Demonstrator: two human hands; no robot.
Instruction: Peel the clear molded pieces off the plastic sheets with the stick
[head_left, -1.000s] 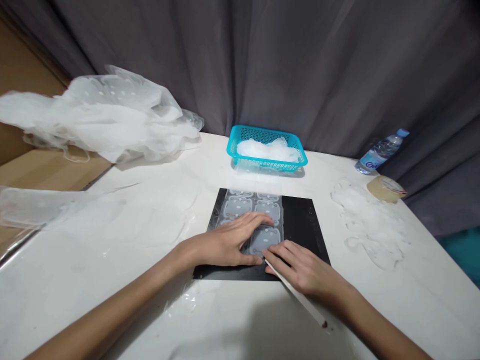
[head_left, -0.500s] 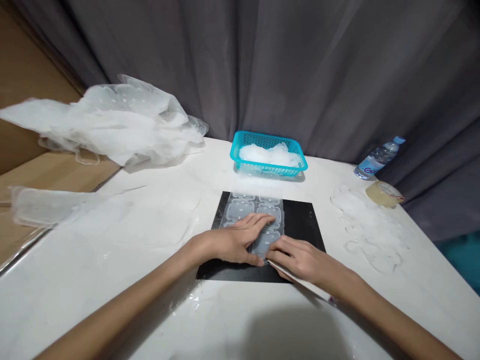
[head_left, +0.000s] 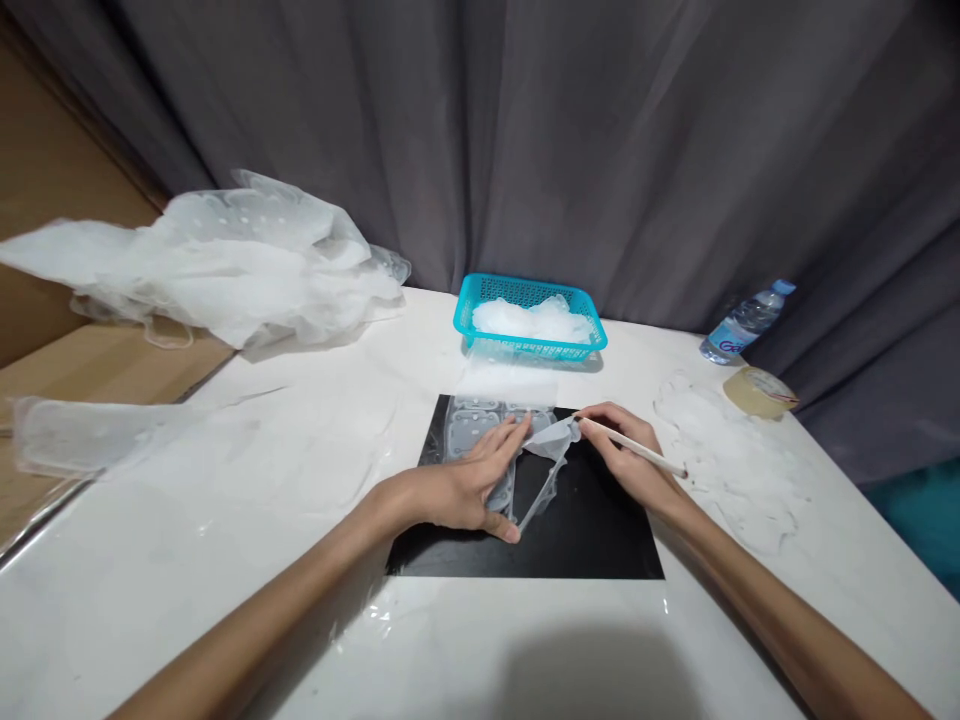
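Note:
A translucent sheet [head_left: 474, 425] printed with rows of rounded rectangles lies on a black mat [head_left: 600, 525]. My left hand [head_left: 472, 490] presses on the sheet with its fingers stretched out and the thumb apart. To its right, my right hand [head_left: 626, 455] is closed around a thin white stick-like tool [head_left: 637, 448], whose far end has a dark tip. Its fingertips also pinch the corner of a thin translucent piece [head_left: 551, 437], which is raised and peeled back from the sheet. Black mat shows below that raised piece.
Behind the mat stands a turquoise basket [head_left: 530, 348] with white film inside. A tape roll [head_left: 759, 392] and a water bottle [head_left: 746, 323] are at right, near scattered clear scraps [head_left: 724, 460]. At left lies a heap of translucent sheets [head_left: 262, 265] beside cardboard [head_left: 127, 365].
My right hand has moved up and to the right, lifting one printed piece off the sheet by its corner. The left hand stays on the sheet.

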